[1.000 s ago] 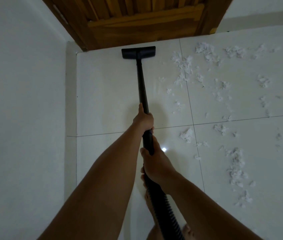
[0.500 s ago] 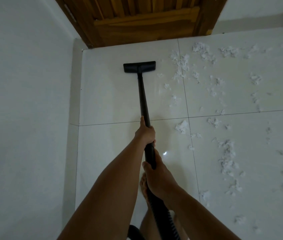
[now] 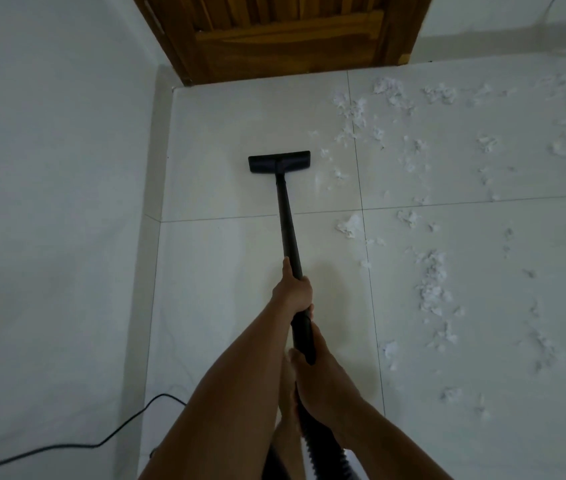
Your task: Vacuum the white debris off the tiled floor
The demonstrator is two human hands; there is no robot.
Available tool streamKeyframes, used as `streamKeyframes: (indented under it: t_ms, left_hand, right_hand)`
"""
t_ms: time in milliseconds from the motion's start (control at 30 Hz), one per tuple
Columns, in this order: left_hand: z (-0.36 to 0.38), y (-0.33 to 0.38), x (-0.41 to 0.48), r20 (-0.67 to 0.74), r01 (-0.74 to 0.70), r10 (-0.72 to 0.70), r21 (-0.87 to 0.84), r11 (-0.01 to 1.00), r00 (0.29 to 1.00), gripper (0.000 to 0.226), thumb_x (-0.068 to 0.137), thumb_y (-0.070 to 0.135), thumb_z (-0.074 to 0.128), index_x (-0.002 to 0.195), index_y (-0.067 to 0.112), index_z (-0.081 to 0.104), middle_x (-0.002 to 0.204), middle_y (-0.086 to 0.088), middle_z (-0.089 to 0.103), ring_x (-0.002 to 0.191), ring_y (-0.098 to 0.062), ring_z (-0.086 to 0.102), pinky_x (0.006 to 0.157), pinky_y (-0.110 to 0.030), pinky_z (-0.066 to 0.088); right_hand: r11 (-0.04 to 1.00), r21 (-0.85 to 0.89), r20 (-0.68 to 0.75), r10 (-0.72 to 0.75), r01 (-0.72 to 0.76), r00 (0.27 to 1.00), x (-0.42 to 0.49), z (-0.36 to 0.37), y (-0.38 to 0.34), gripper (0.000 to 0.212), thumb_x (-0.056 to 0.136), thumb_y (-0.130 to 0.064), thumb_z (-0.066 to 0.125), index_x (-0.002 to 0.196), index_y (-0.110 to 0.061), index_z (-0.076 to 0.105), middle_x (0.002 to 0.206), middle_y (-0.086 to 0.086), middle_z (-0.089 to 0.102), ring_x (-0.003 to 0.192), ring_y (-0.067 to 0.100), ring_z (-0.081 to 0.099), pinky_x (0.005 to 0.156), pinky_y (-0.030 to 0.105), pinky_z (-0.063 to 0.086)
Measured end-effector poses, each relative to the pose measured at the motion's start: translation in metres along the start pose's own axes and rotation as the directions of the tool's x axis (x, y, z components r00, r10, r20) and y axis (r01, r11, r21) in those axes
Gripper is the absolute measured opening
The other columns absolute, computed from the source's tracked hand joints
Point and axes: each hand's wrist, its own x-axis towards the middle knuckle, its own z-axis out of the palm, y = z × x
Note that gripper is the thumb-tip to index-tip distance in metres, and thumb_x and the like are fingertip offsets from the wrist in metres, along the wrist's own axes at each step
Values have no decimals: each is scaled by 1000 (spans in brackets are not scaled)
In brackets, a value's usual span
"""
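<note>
Entries run from my body outward, and each place is given from the wand (image 3: pixel 288 220).

1. Hose (image 3: pixel 326 459): black and ribbed. It joins the wand's near end and leaves the bottom edge between my forearms.
2. Cord (image 3: pixel 125 426): thin and black, well left of the wand's near end. It curves across the base of the wall (image 3: pixel 49 202) toward the bottom left corner.
3. Right hand (image 3: pixel 319 379): clamped on the wand's near end, just ahead of the hose, with fingers curled round the tube.
4. Left hand (image 3: pixel 292 292): further up the wand and apart from my right hand. Its fingers are wrapped tight round the tube, with one digit laid straight along its left side.
5. Wand: a black, straight tube that slopes away from me and crosses one grout line.
6. Debris (image 3: pixel 432 282): white shreds on the floor (image 3: pixel 222 140), all right of the wand.
   - A few bits lie right of my right hand.
   - A dense strip lies right of my left hand.
   - One clump sits near the wand's middle, by the grout crossing.
   - A wide scatter lies right of and beyond the wand's far end.
7. Head (image 3: pixel 278 161): black and flat on the tile, set crosswise at the wand's far end. Small flecks lie near its right end, apart from it.
8. Floor: glossy white tiles under the whole wand.
9. Wall: plain white, left of the wand.
10. Door (image 3: pixel 288 36): brown wood, beyond the wand's far end and well apart from the head.
</note>
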Motion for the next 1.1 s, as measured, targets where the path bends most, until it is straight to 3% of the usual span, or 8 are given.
streamKeyframes:
  t_ms: [133,367,567,700,800,867,967,1100]
  left_hand:
    - [10,-22,-20,12,-2,2,26,1000,1000,70,107,29,38,160,45,-5,81,-12,67,52,-19,60,55,-32,56]
    - [19,-52,-40,17,-2,0,81,997,1000,71,107,29,39,160,44,-7,87,-13,66,62,-21,62,79,-41,63]
    - [27,-78,-60,36,1,-4,89,996,999,72,106,27,37,160,43,-8,89,-15,67,64,-22,62,84,-45,62]
    - [37,-97,-74,56,-6,1,97,995,998,75,105,23,37,160,42,-11,91,-17,67,64,-23,62,87,-47,61]
    - [43,-111,-87,70,-10,3,96,995,998,76,106,20,37,159,42,-12,88,-17,66,61,-21,60,82,-42,62]
    - [47,-118,-97,73,2,-9,99,995,997,75,106,21,37,160,43,-11,87,-16,65,59,-19,60,71,-36,61]
    - [50,-128,-112,78,7,-15,107,994,997,74,107,23,37,160,42,-11,90,-15,65,58,-17,60,53,-29,54]
    - [56,-139,-126,77,14,-21,90,996,997,73,107,22,37,160,41,-10,85,-14,63,57,-17,59,51,-28,51]
  right_hand:
    - [1000,-14,-8,-23,23,1000,-25,5,19,60,109,-31,41,160,-46,11,77,0,66,40,-1,56,42,15,46]
    - [1000,-8,-16,-8,8,1000,-48,19,45,59,110,-30,40,161,-40,12,76,4,64,44,5,57,40,14,44]
    - [995,-92,-15,-27,26,1000,-76,26,61,56,111,-28,37,162,-33,15,75,-3,57,51,2,52,32,5,31]
    - [994,-109,-10,-23,22,1000,-88,31,84,57,111,-28,39,162,-32,15,78,-3,57,45,0,50,33,7,33]
    - [994,-107,-17,-7,5,1000,-94,37,104,57,111,-29,38,162,-32,13,78,-3,59,46,0,52,39,7,37]
    - [995,-99,-4,-18,18,1000,-99,42,117,59,110,-31,39,162,-35,11,82,-6,62,55,3,58,51,16,47]
    - [997,-79,-12,0,-1,1000,-105,49,132,61,110,-32,40,162,-39,10,88,-8,64,60,6,62,52,18,46]
    - [999,-41,-11,6,-6,1000,-116,50,146,62,109,-30,42,161,-41,11,93,3,70,58,9,61,55,23,50]
